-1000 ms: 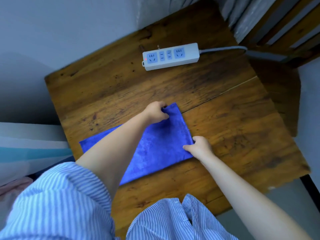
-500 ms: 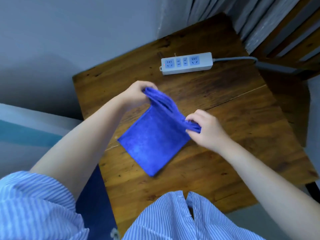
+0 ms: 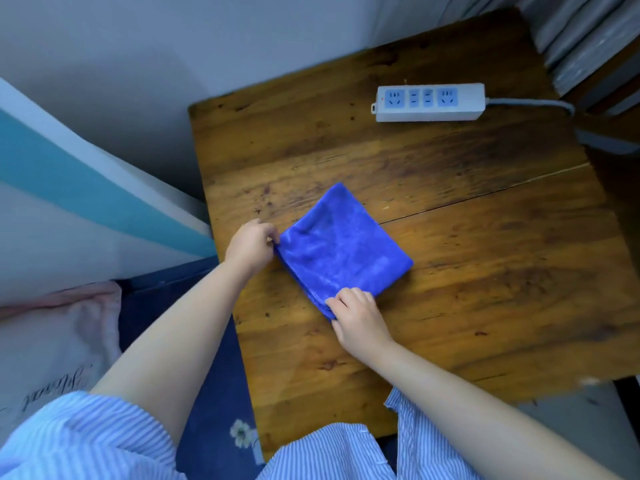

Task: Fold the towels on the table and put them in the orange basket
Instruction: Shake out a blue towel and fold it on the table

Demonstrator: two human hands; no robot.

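Note:
A blue towel (image 3: pixel 343 245) lies folded into a small square on the wooden table (image 3: pixel 485 271), turned like a diamond. My left hand (image 3: pixel 251 245) pinches its left corner. At the near corner, my right hand (image 3: pixel 360 315) pinches the stacked edges with curled fingers. Both corners rest on the tabletop. No orange basket is in view.
A white power strip (image 3: pixel 429 102) with blue sockets lies at the table's far right, its grey cable (image 3: pixel 530 103) running off to the right. A wall stands behind the table. Left of the table are a blue cloth with a flower (image 3: pixel 207 410) and a pink pillow (image 3: pixel 52 341).
The long strip of towel was lifted by its right end and folded over to the left. It now lies flat as a square, with both hands at the left and near corners.

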